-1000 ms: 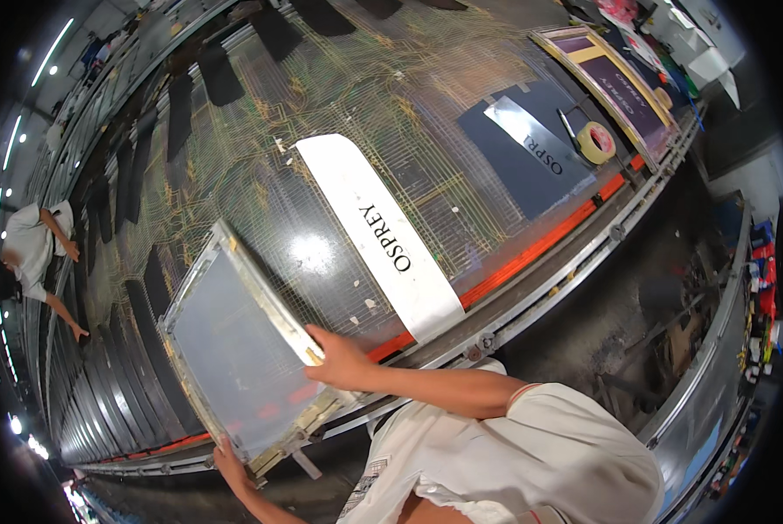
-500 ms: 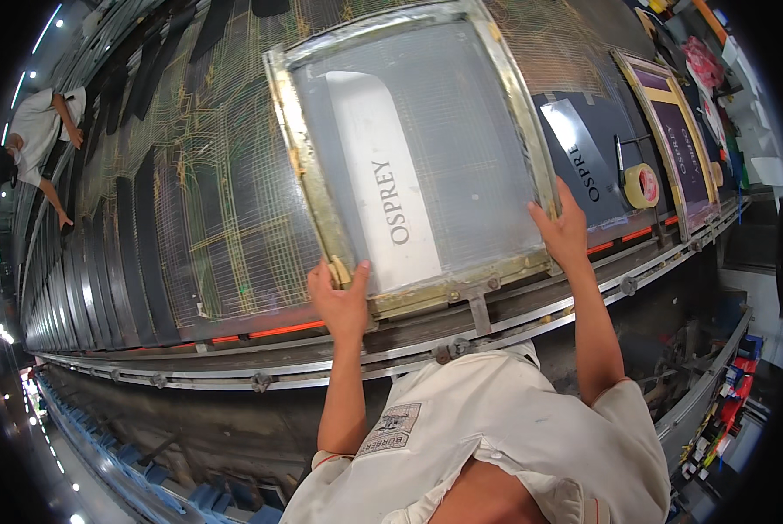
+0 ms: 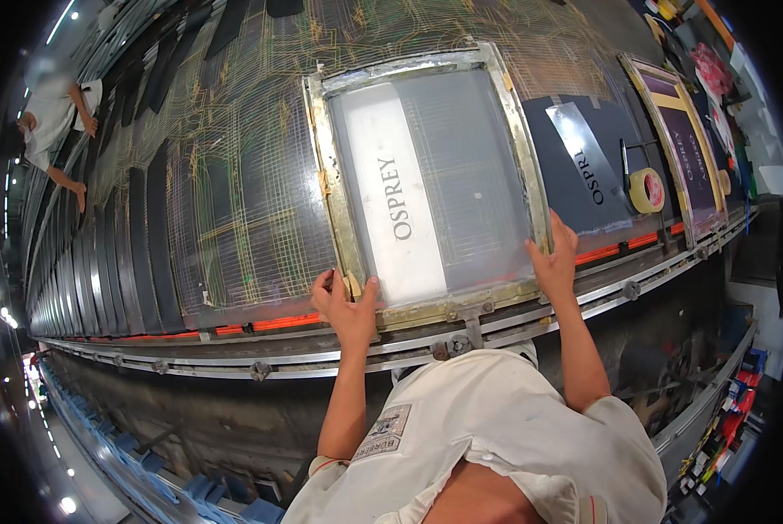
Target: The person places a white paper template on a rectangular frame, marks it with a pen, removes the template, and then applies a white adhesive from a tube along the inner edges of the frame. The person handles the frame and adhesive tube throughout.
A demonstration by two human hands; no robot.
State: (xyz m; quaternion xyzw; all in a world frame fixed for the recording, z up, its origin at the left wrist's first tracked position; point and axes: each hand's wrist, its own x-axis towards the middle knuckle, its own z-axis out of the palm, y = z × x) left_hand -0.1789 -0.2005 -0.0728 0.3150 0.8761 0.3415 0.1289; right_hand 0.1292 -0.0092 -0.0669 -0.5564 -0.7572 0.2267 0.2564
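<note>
The wearer's left hand [image 3: 346,316] and right hand [image 3: 557,266] are bare, as are both forearms [image 3: 586,349]. Below the fingers [image 3: 564,237] is a loose off-white shirt [image 3: 531,437] with short sleeves [image 3: 623,424]. Below and slightly right of the left fingers, its chest bears a rectangular greyish patch [image 3: 390,431] with dark printing. A thin orange-red stripe [image 3: 326,464] trims the left cuff; the open collar [image 3: 569,498] lies farther below the fingers.

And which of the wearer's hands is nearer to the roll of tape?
The right. The right hand grips the frame's right side, left of the tape roll; the left hand is at the frame's opposite side, farther away.
</note>
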